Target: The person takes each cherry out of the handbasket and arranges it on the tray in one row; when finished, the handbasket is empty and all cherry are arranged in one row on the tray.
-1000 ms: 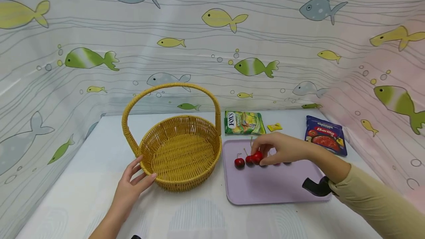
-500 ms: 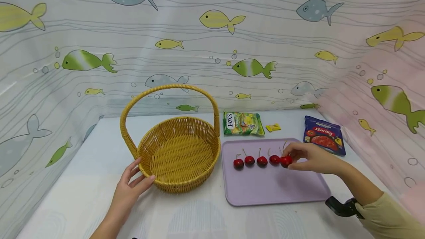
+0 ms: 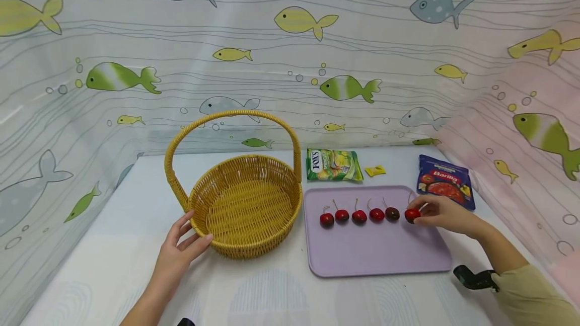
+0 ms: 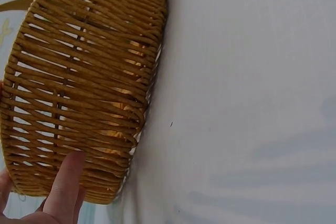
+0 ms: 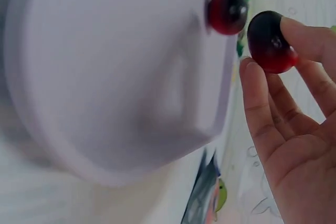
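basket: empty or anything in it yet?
Empty. The head view shows the basket's bare woven floor; all six cherries are on the tray, the rightmost at the right hand's fingers.

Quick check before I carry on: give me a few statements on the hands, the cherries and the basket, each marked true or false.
1. The right hand pinches the rightmost cherry. True.
2. The basket holds two cherries. False: nothing lies in it.
3. Six cherries sit in a row on the purple tray. True.
4. The left hand grips the basket's handle. False: it rests against the basket's wall, low down.
5. The blue packet lies on the tray. False: it lies on the table beyond it.
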`<move>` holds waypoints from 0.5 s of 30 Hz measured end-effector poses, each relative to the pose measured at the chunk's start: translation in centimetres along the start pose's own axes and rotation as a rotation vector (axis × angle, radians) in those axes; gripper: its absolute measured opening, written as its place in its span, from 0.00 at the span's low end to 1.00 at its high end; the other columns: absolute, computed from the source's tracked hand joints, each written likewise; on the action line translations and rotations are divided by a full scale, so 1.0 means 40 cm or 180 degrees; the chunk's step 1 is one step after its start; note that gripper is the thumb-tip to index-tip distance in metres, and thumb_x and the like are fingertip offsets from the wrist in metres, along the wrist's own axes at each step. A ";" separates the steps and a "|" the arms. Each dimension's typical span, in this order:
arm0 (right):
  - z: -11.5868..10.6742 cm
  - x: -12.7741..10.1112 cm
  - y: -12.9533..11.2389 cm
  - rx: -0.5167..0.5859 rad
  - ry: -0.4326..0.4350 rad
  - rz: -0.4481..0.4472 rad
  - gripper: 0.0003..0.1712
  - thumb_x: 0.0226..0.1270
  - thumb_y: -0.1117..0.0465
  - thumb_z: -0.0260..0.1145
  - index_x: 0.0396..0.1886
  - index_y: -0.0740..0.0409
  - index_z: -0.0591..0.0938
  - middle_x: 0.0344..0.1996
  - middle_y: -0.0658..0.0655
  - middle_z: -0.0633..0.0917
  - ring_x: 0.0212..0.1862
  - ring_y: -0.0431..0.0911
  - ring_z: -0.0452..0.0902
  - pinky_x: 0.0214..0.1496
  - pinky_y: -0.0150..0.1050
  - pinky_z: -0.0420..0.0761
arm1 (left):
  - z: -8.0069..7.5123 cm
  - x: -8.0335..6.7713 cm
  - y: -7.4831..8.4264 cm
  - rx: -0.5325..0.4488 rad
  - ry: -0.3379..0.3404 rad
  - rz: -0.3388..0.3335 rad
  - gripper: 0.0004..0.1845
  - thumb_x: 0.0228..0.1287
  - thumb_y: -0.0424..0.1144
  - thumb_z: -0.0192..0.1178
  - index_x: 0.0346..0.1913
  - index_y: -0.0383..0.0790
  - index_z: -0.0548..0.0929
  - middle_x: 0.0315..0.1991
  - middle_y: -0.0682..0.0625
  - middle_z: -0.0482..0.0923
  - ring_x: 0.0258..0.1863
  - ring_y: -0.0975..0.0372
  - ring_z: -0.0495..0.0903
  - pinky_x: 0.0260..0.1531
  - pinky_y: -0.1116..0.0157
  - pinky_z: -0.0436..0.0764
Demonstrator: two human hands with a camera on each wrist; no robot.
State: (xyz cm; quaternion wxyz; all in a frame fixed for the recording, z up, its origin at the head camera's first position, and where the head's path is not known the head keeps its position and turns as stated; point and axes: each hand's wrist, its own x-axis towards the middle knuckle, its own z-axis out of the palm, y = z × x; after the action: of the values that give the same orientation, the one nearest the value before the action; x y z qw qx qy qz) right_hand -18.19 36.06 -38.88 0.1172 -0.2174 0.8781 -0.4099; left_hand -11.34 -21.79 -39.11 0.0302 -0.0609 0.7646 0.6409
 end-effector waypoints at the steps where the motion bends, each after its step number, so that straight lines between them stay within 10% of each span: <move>1: -0.004 0.004 0.009 -0.0042 -0.0014 0.0012 0.14 0.60 0.62 0.67 0.45 0.61 0.79 0.39 0.56 0.81 0.38 0.42 0.79 0.38 0.32 0.78 | 0.000 0.000 0.000 0.0001 0.0003 -0.0002 0.43 0.63 0.41 0.61 0.74 0.49 0.47 0.70 0.37 0.43 0.65 0.45 0.57 0.42 0.74 0.76; 15: -0.027 0.061 0.041 -0.0064 -0.0357 0.0471 0.17 0.61 0.60 0.66 0.48 0.63 0.79 0.40 0.57 0.79 0.39 0.46 0.72 0.37 0.33 0.76 | 0.001 0.001 0.003 0.0024 0.0024 -0.0054 0.43 0.63 0.41 0.62 0.74 0.49 0.47 0.70 0.36 0.44 0.65 0.45 0.57 0.42 0.73 0.76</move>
State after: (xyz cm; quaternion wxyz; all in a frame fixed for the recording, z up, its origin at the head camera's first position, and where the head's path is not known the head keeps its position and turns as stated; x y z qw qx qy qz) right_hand -21.21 36.56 -39.52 0.1940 -0.1757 0.8879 -0.3784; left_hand -11.42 -21.74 -38.99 0.0330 -0.0697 0.7666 0.6375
